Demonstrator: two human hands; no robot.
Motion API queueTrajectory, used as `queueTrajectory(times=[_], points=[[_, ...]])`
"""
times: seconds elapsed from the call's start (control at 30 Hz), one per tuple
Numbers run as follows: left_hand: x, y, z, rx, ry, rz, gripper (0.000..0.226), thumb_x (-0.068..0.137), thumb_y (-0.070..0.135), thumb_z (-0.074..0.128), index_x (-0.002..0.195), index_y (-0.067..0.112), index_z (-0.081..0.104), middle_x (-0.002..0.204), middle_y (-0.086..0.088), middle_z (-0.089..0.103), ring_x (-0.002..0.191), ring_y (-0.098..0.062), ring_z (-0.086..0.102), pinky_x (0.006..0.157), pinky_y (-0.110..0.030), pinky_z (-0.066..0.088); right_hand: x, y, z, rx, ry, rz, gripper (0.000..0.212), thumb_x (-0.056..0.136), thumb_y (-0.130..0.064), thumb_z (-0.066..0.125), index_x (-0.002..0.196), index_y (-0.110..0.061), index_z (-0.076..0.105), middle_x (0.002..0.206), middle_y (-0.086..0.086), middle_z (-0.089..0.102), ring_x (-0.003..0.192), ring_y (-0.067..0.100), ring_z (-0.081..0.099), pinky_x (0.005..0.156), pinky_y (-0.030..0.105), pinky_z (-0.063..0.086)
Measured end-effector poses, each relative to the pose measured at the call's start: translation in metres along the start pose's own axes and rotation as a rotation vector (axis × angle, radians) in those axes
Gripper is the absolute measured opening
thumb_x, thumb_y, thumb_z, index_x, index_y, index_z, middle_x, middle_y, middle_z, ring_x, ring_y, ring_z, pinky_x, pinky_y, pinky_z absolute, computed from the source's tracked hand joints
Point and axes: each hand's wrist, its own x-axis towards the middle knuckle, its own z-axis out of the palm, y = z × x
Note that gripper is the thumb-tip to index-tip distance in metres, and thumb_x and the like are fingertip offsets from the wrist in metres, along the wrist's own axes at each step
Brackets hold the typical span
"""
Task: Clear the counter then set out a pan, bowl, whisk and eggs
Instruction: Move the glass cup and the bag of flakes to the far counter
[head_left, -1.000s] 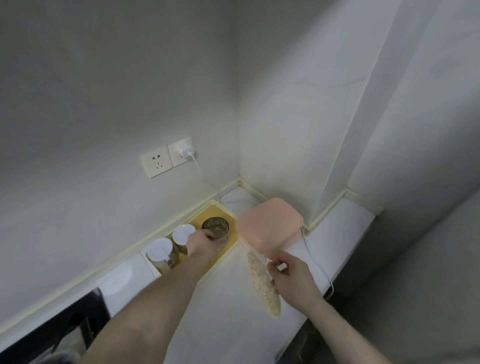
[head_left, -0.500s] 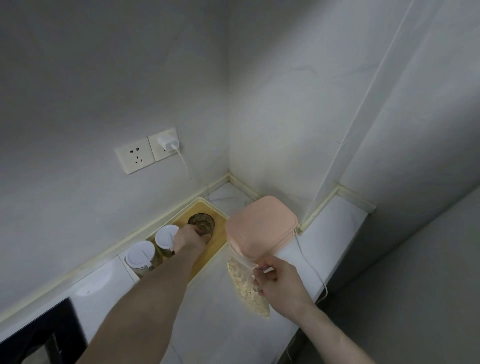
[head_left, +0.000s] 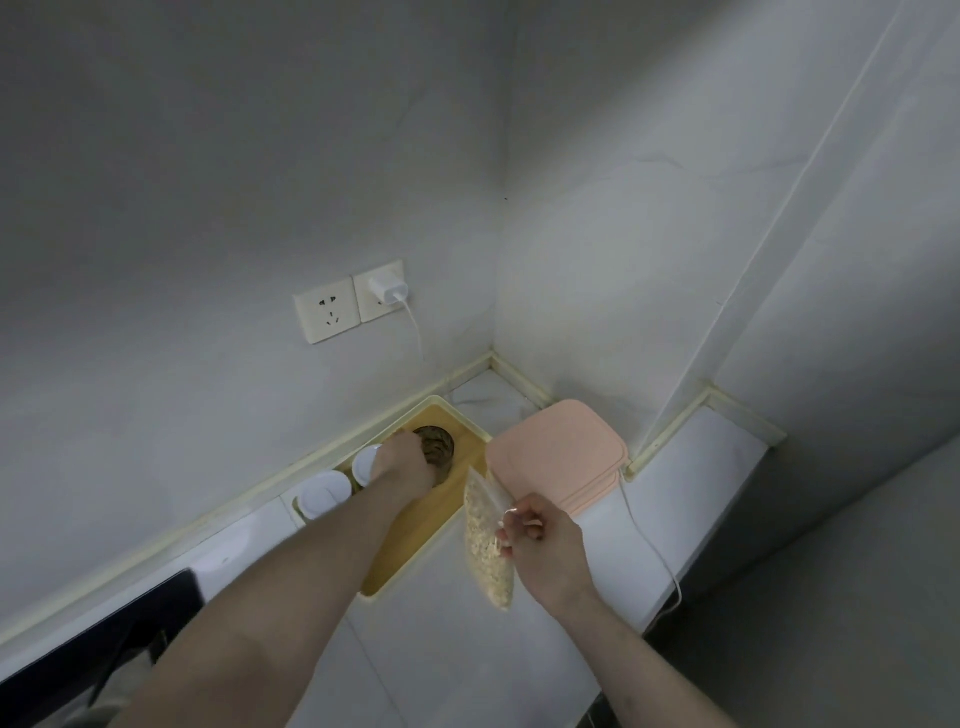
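Left hand (head_left: 402, 462) reached to centre frame and gripped the open glass jar (head_left: 436, 451) standing on the yellow tray (head_left: 410, 545) against the back wall. Right hand (head_left: 540, 540), lower centre-right, pinched the top of a clear bag of oats (head_left: 488, 551), hanging above the white tabletop (head_left: 467, 665). Two white-lidded jars (head_left: 324, 493) stood left of the glass jar. Pink-lidded container (head_left: 558, 452) sat just right of the tray.

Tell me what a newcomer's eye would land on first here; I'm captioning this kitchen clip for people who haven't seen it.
First, the two bare forearms reaching to the counter corner: the right hand pinches a clear plastic bag of pale flakes hanging above the white counter. The left hand grips an open glass jar on the yellow tray against the wall. Beside them, the pink-lidded container stands out in the corner.
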Motion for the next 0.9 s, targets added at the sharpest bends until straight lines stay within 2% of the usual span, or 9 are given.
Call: queueTrajectory(times=[0.07, 0.13, 0.23, 0.33, 0.53, 0.67, 0.77, 0.83, 0.9], points=[[-0.012, -0.005, -0.008, -0.064, 0.035, 0.046, 0.030, 0.083, 0.032, 0.064, 0.107, 0.015, 0.065, 0.101, 0.000, 0.064, 0.079, -0.019, 0.058, 0.050, -0.027, 0.042, 0.005, -0.002, 0.003, 0.056, 0.029, 0.021, 0.021, 0.094, 0.005, 0.057, 0.081, -0.012, 0.061, 0.075, 0.016, 0.064, 0.070, 0.029, 0.061, 0.063, 0.032, 0.054], [-0.025, -0.011, -0.013, -0.126, 0.051, 0.096, 0.033, 0.079, 0.031, 0.064, 0.110, 0.018, 0.067, 0.110, 0.002, 0.064, 0.091, -0.021, 0.062, 0.068, -0.033, 0.055, 0.011, 0.004, 0.004, 0.040, 0.061, 0.044, 0.023, 0.093, 0.003, 0.058, 0.078, -0.015, 0.060, 0.079, 0.012, 0.068, 0.073, 0.031, 0.065, 0.069, 0.037, 0.059], [-0.054, -0.020, -0.023, -0.193, 0.081, 0.164, 0.029, 0.087, 0.023, 0.063, 0.114, 0.019, 0.072, 0.135, 0.004, 0.057, 0.118, -0.024, 0.058, 0.091, -0.032, 0.050, 0.018, 0.024, -0.001, -0.188, 0.122, 0.021, 0.022, 0.091, -0.015, 0.064, 0.073, -0.026, 0.061, 0.077, 0.003, 0.073, 0.077, 0.027, 0.071, 0.078, 0.043, 0.060], [-0.082, -0.028, -0.031, -0.234, 0.131, 0.221, 0.026, 0.091, 0.027, 0.062, 0.113, 0.022, 0.074, 0.140, 0.008, 0.055, 0.124, -0.020, 0.055, 0.085, -0.025, 0.042, 0.015, 0.030, -0.008, -0.301, 0.192, 0.004, 0.019, 0.091, -0.013, 0.064, 0.075, -0.024, 0.066, 0.077, 0.000, 0.072, 0.082, 0.025, 0.070, 0.076, 0.028, 0.051], [-0.121, -0.053, -0.028, -0.311, 0.166, 0.231, 0.020, 0.090, 0.031, 0.062, 0.106, 0.029, 0.074, 0.142, 0.014, 0.056, 0.116, -0.016, 0.061, 0.093, -0.028, 0.049, 0.014, 0.033, -0.018, -0.384, 0.185, -0.035, 0.017, 0.091, -0.016, 0.064, 0.078, -0.028, 0.065, 0.081, -0.001, 0.072, 0.086, 0.026, 0.069, 0.079, 0.032, 0.053], [-0.139, -0.066, -0.021, -0.296, 0.158, 0.225, 0.025, 0.088, 0.027, 0.062, 0.110, 0.033, 0.071, 0.147, 0.018, 0.049, 0.127, -0.011, 0.053, 0.093, -0.025, 0.046, 0.013, 0.032, -0.019, -0.446, 0.127, -0.076, 0.007, 0.089, -0.018, 0.067, 0.096, -0.020, 0.069, 0.097, 0.001, 0.069, 0.096, 0.028, 0.067, 0.079, 0.030, 0.049], [-0.149, -0.075, -0.019, -0.287, 0.147, 0.228, 0.031, 0.085, 0.030, 0.061, 0.113, 0.039, 0.068, 0.152, 0.022, 0.041, 0.128, -0.008, 0.052, 0.096, -0.026, 0.048, 0.010, 0.029, -0.016, -0.573, 0.167, -0.167, 0.035, 0.083, -0.018, 0.074, 0.118, -0.017, 0.069, 0.119, 0.007, 0.059, 0.112, 0.032, 0.057, 0.089, 0.037, 0.049], [-0.158, -0.081, -0.019, -0.290, 0.152, 0.213, 0.031, 0.083, 0.031, 0.060, 0.111, 0.041, 0.067, 0.150, 0.025, 0.042, 0.118, -0.007, 0.058, 0.093, -0.028, 0.051, 0.002, 0.024, -0.012, -0.584, 0.196, -0.269, 0.042, 0.079, -0.012, 0.078, 0.119, -0.016, 0.067, 0.119, 0.008, 0.054, 0.112, 0.032, 0.051, 0.092, 0.041, 0.048], [-0.173, -0.086, -0.019, -0.296, 0.176, 0.197, 0.031, 0.083, 0.029, 0.061, 0.112, 0.038, 0.067, 0.147, 0.027, 0.043, 0.105, -0.006, 0.062, 0.089, -0.029, 0.053, -0.010, 0.019, -0.007, -0.577, 0.201, -0.414, 0.043, 0.076, -0.008, 0.079, 0.116, -0.018, 0.066, 0.115, 0.005, 0.053, 0.107, 0.029, 0.050, 0.090, 0.037, 0.047]])
